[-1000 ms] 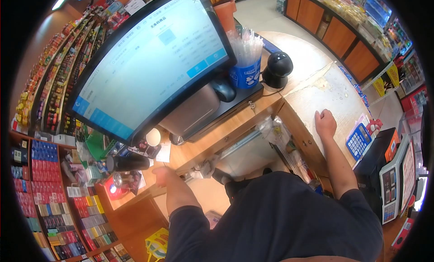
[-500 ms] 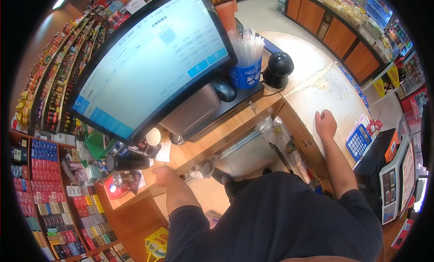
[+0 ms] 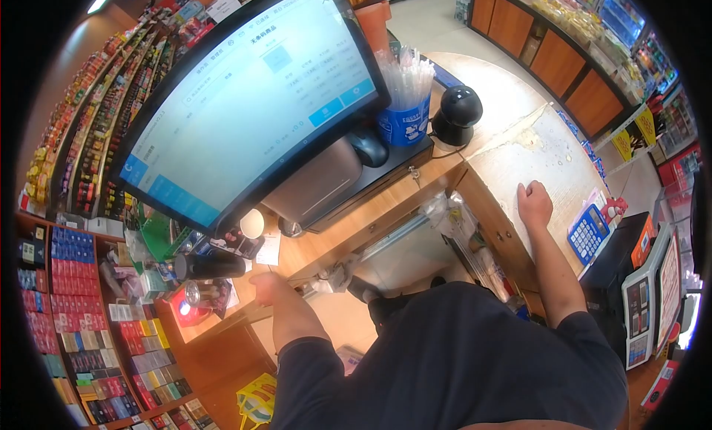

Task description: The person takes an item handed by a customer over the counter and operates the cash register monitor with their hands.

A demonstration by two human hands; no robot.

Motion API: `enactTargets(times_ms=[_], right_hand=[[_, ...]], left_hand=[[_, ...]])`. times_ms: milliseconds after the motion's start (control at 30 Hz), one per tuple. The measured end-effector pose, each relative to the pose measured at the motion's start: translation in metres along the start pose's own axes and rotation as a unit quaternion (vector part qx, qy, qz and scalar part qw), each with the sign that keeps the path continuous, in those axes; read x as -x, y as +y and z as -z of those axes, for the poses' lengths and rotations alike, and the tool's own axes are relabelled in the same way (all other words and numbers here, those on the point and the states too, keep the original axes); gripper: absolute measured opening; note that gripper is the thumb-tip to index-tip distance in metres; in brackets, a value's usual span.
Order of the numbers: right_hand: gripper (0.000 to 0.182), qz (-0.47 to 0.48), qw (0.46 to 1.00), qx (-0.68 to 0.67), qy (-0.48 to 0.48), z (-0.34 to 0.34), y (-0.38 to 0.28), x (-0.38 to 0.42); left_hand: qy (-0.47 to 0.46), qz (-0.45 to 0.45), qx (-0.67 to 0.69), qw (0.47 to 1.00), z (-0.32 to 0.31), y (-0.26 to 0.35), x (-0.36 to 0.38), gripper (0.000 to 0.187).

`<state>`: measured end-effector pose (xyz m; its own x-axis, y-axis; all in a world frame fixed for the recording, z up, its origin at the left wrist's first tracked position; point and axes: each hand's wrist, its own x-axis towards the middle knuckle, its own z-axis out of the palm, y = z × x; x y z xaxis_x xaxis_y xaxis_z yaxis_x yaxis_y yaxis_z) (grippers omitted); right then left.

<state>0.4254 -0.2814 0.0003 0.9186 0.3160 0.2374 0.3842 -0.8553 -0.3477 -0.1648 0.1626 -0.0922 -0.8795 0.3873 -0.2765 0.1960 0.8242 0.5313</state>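
My right hand [image 3: 534, 204] rests as a loose fist on the worn white counter top [image 3: 512, 159], with nothing showing in its fingers. A blue calculator [image 3: 589, 234] lies to the right of it, beside a small pink figure [image 3: 614, 207]. At the left, my left hand [image 3: 265, 288] is at the edge of the wooden counter, and its fingers cannot be made out. Near it are a black tumbler [image 3: 211, 265], a glass jar [image 3: 199, 293] and a white paper [image 3: 268, 249]. A large lit monitor [image 3: 252, 104] stands in front of me.
Behind the monitor's right edge stands a blue cup of wrapped straws [image 3: 405, 122], next to a black dome scanner [image 3: 455, 113]. A computer mouse [image 3: 368, 147] sits below them. A weighing scale [image 3: 653, 300] is at right. Shelves of small boxes [image 3: 74, 282] line the left.
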Motion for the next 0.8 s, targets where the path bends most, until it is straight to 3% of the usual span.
enactTargets(times_ms=[67,167,267,367,433,567,733,800], right_hand=[[0.037,0.003,1.000,-0.001,0.002,0.000,0.000,0.000],[0.037,0.001,1.000,-0.002,0.001,0.001,-0.001,0.000],[0.037,0.000,1.000,-0.004,0.001,0.001,-0.001,0.000],[0.037,0.001,1.000,-0.005,0.000,0.000,0.000,0.001],[0.037,0.002,1.000,-0.006,0.002,0.000,0.000,0.000],[0.037,0.006,1.000,-0.007,0.005,0.000,0.000,0.001],[0.037,0.005,1.000,-0.007,0.003,-0.001,0.001,0.000],[0.037,0.003,1.000,-0.007,0.002,0.000,0.000,0.000]], left_hand=[[0.008,0.084,0.130,0.988,0.061,0.030,0.087,0.074],[0.019,0.093,0.140,0.986,0.069,0.033,0.100,0.075],[0.015,0.098,0.143,0.985,0.068,0.032,0.099,0.078],[0.016,0.101,0.131,0.986,0.069,0.035,0.101,0.068],[-0.007,0.033,0.034,0.999,0.030,0.015,0.044,0.060],[-0.015,-0.005,-0.027,1.000,0.022,0.011,0.033,0.051],[-0.007,-0.022,-0.052,0.998,0.013,0.007,0.019,0.053],[0.000,0.008,0.000,1.000,0.014,0.007,0.021,0.059]])
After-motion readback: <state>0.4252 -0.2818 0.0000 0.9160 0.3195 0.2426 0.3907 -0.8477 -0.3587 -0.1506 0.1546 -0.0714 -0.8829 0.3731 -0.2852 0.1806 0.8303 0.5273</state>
